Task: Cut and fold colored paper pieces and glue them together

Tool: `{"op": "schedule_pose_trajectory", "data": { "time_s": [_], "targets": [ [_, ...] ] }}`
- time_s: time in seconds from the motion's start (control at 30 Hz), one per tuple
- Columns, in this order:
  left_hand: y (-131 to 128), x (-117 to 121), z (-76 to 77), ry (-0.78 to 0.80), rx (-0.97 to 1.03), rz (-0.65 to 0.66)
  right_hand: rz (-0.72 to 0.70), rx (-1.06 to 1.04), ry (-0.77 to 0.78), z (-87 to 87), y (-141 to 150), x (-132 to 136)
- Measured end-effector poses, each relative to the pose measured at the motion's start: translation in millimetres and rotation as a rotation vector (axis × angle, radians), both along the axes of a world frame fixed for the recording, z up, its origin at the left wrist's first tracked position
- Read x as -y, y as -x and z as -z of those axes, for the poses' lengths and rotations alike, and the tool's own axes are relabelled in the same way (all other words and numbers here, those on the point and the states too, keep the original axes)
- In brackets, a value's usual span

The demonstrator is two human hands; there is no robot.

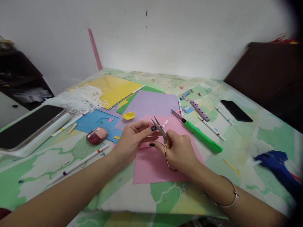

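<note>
Small scissors [161,127] with dark blades and a gold, rope-patterned handle are in my right hand [181,151]. Their blades stand slightly apart and point up and away. My left hand [134,137] is closed beside the blades, thumb and fingers brought together; what they hold, if anything, is too small or hidden to make out. Beneath both hands lies a pink foam sheet [151,170]. A white marker [165,124] shows just behind the scissors. Left of it, a curled yellow piece [129,115] rests on a lilac sheet [156,102].
A green utility knife [203,137], its blade out, lies right of my hands. A blue glue gun [276,167] and a black phone [236,111] are farther right. On the left are white string [82,97], a mouse [97,136] and a tablet [28,126].
</note>
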State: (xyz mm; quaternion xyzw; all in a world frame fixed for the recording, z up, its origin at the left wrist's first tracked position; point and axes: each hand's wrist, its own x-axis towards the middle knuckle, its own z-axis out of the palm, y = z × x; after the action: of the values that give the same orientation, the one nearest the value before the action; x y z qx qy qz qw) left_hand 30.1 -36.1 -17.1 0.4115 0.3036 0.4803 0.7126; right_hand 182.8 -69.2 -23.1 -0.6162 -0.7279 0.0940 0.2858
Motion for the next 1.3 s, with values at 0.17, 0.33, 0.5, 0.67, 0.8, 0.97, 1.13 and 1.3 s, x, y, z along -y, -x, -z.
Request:
{"op": "schedule_pose_trajectory", "data": {
  "time_s": [0.17, 0.33, 0.5, 0.67, 0.8, 0.97, 1.13, 1.3],
  "targets": [
    [3, -3, 0.9, -0.037, -0.033, 0.017, -0.005, 0.036, 0.010, -1.4, -3, 0],
    [6, -5, -1.2, -0.066, -0.102, 0.032, -0.023, 0.065, 0.009, -2.2, -7, 0],
    [8, -6, -1.7, -0.101, -0.160, 0.047, -0.028, 0.089, 0.007, -2.0, -9, 0],
    [10, -7, -2.7, -0.167, -0.206, 0.048, -0.050, 0.125, 0.004, -1.8, -11, 0],
    [11, -8, -3.7, -0.172, -0.216, 0.044, -0.065, 0.150, -0.009, -1.8, -12, 0],
    [14, -10, -5.0, -0.187, -0.249, 0.056, -0.067, 0.181, 0.000, -2.7, -13, 0],
    [15, -11, -7.5, -0.208, -0.297, 0.043, -0.072, 0.189, 0.041, -4.4, -14, -1],
    [16, -12, -7.8, -0.221, -0.331, 0.047, -0.079, 0.199, 0.056, -5.0, -16, -2]
  ]
}}
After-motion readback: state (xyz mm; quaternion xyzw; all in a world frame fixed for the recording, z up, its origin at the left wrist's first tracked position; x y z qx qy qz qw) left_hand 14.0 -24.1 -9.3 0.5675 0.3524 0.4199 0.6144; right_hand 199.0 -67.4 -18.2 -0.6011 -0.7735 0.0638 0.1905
